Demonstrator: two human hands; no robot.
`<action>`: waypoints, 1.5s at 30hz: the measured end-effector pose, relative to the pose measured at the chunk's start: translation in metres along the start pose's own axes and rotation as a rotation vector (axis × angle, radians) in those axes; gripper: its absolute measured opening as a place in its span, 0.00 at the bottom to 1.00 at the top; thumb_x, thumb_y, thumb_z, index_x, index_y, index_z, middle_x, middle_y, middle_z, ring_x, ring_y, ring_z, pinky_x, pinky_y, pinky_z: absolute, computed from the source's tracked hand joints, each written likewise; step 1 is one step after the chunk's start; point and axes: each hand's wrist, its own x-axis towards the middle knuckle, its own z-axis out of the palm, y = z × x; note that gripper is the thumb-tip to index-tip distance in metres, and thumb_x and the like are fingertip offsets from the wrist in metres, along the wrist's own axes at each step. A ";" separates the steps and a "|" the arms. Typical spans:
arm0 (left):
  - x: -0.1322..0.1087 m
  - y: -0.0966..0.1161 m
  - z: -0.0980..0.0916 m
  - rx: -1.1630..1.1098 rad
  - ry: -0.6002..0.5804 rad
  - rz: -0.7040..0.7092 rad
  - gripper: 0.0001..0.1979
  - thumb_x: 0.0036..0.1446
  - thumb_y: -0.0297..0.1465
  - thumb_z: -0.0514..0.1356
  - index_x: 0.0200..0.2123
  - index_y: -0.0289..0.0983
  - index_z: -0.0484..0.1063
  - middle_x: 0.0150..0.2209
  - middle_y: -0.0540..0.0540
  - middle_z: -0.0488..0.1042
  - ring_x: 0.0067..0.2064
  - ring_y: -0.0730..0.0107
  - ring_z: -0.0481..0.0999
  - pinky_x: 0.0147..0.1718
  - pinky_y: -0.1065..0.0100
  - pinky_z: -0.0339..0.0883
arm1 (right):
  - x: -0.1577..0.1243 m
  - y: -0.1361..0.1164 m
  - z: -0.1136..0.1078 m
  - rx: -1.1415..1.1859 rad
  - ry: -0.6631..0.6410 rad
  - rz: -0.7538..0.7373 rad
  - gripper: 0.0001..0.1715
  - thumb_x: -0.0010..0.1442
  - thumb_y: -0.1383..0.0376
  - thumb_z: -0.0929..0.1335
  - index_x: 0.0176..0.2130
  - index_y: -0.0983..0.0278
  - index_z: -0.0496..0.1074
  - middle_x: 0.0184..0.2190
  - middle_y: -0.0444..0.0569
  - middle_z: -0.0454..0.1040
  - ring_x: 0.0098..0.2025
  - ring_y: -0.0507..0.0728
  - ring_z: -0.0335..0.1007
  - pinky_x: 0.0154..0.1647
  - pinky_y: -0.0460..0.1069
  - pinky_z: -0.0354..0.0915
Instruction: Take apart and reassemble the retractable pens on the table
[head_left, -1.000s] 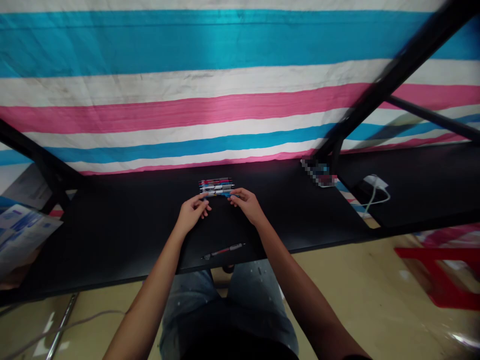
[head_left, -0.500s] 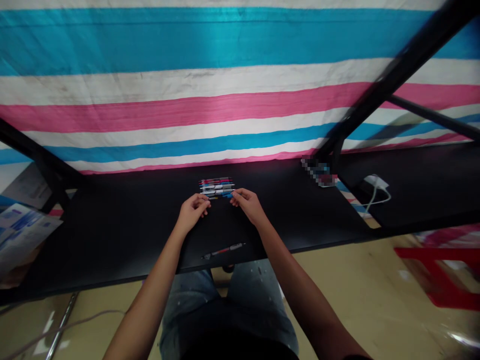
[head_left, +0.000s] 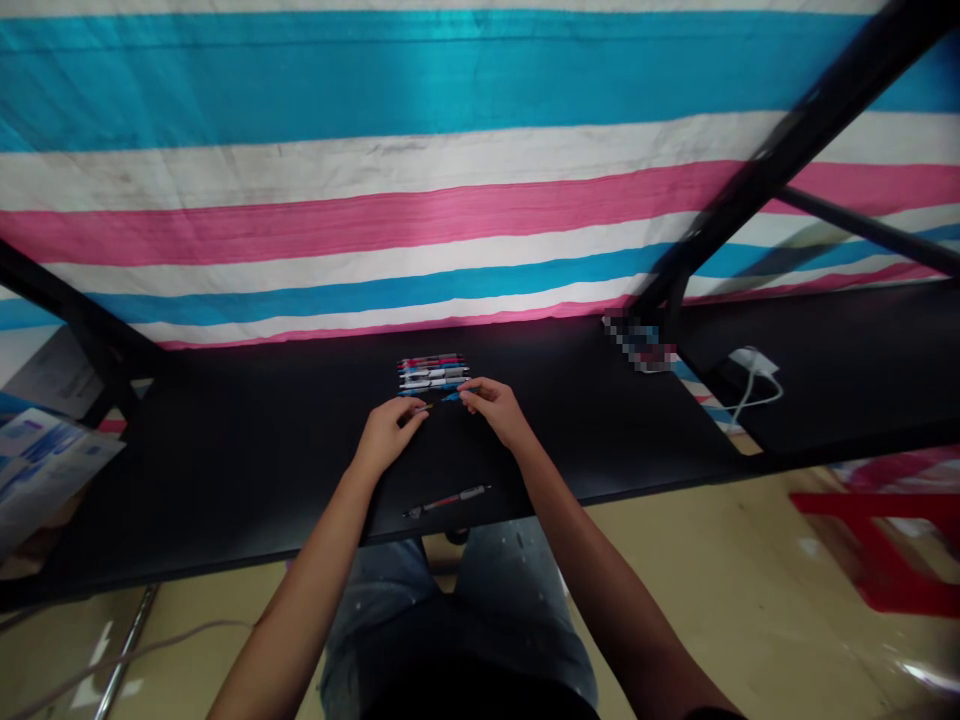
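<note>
You are at a fine two-handed step, it seems: working with small pen parts between your fingertips. Your left hand (head_left: 391, 432) appears pinched on a thin piece (head_left: 429, 406) with a yellowish tip; your right hand (head_left: 491, 404) pinches a blue piece (head_left: 451, 397). Both pieces lie between your hands, just on your side of the row of pens (head_left: 433, 373), over the black table (head_left: 247, 450). You have them nearly end to end, but whether they touch, or belong to one pen, you cannot tell at this size. The lone pen (head_left: 447, 501) lies apart, between your forearms near the table's front edge.

From here, the next move probably calls for a light pinch, with both pieces kept in line and your knuckles clear of the row.

Compared with half a second ago, your left hand sits slightly closer to you and further right, its lower fingers more tucked from view. Your right hand is almost where it was, with the blue piece showing more plainly. The row and the lone pen are unmoved.
</note>
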 end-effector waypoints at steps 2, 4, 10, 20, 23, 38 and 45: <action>-0.002 0.003 0.001 0.119 -0.048 0.063 0.10 0.64 0.36 0.61 0.43 0.39 0.79 0.38 0.44 0.80 0.40 0.62 0.79 0.42 0.63 0.71 | -0.001 0.000 0.000 -0.039 -0.031 0.003 0.17 0.53 0.54 0.76 0.38 0.62 0.80 0.25 0.44 0.73 0.28 0.53 0.66 0.31 0.49 0.63; -0.004 0.005 0.002 0.185 -0.072 0.084 0.10 0.66 0.36 0.60 0.45 0.39 0.79 0.40 0.43 0.80 0.41 0.61 0.79 0.43 0.63 0.71 | -0.002 0.000 0.000 -0.056 -0.078 0.015 0.17 0.53 0.54 0.75 0.39 0.62 0.81 0.26 0.45 0.75 0.29 0.54 0.68 0.33 0.50 0.64; -0.004 0.005 0.002 0.192 -0.066 0.100 0.11 0.67 0.36 0.59 0.45 0.39 0.79 0.41 0.42 0.80 0.42 0.60 0.79 0.44 0.63 0.70 | -0.003 0.001 0.001 -0.051 -0.202 0.009 0.18 0.53 0.55 0.76 0.41 0.62 0.81 0.33 0.49 0.80 0.36 0.58 0.76 0.42 0.53 0.69; -0.005 0.003 0.003 0.147 -0.080 0.101 0.10 0.66 0.36 0.60 0.44 0.39 0.79 0.41 0.42 0.80 0.41 0.61 0.79 0.42 0.64 0.70 | -0.005 -0.004 0.007 -0.269 -0.190 -0.065 0.24 0.63 0.50 0.68 0.24 0.63 0.74 0.22 0.48 0.75 0.26 0.54 0.69 0.32 0.50 0.64; -0.004 0.003 0.002 0.142 -0.063 0.101 0.10 0.66 0.35 0.60 0.44 0.39 0.79 0.40 0.42 0.80 0.41 0.61 0.79 0.43 0.63 0.70 | -0.005 0.000 0.009 -0.211 -0.156 -0.058 0.19 0.60 0.50 0.70 0.33 0.63 0.76 0.26 0.47 0.75 0.27 0.54 0.69 0.32 0.50 0.65; -0.004 0.002 0.002 0.167 -0.074 0.083 0.11 0.66 0.36 0.60 0.45 0.39 0.79 0.41 0.42 0.81 0.40 0.61 0.79 0.42 0.63 0.70 | -0.005 0.005 0.007 -0.194 -0.161 -0.058 0.15 0.56 0.53 0.73 0.37 0.61 0.74 0.28 0.43 0.72 0.29 0.54 0.67 0.32 0.49 0.63; -0.004 0.005 0.002 0.161 -0.099 0.087 0.11 0.66 0.36 0.60 0.44 0.39 0.79 0.41 0.42 0.81 0.40 0.61 0.79 0.42 0.63 0.70 | -0.006 -0.001 0.009 -0.341 -0.149 -0.103 0.19 0.62 0.52 0.68 0.26 0.62 0.72 0.24 0.45 0.71 0.28 0.54 0.65 0.32 0.49 0.61</action>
